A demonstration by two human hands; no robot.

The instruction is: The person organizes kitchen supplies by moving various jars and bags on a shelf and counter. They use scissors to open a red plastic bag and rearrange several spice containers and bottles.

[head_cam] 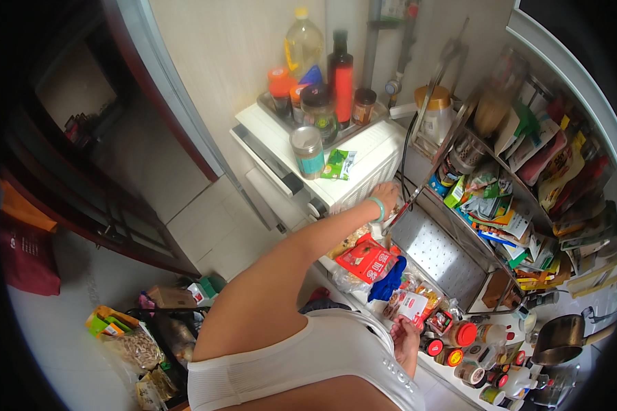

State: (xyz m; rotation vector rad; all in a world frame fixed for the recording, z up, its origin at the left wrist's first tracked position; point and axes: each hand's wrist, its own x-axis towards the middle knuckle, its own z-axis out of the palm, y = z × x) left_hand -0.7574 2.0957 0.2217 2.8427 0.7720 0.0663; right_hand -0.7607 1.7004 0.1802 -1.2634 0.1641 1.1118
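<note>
My left hand (384, 198), with a pale green bangle at the wrist, reaches down beside the white countertop appliance (362, 174). Its fingers are partly hidden, and whether they grip the clear plastic at that spot is unclear. Below that wrist, a red food pouch with a tomato picture (367, 258) lies on clear bags. A bunched blue cloth (389, 280) is next to it. Close to my body, my right hand (406, 336) holds the lower edge of a white and red food packet (409, 305) between thumb and fingers.
On the appliance are a green packet (338, 164), a lidded jar (307, 154) and a tray of bottles (375, 115). A metal rack (460, 205) with packed shelves stands right of a perforated metal panel (434, 246). Several jars (463, 334) and a pan (558, 339) crowd the lower right.
</note>
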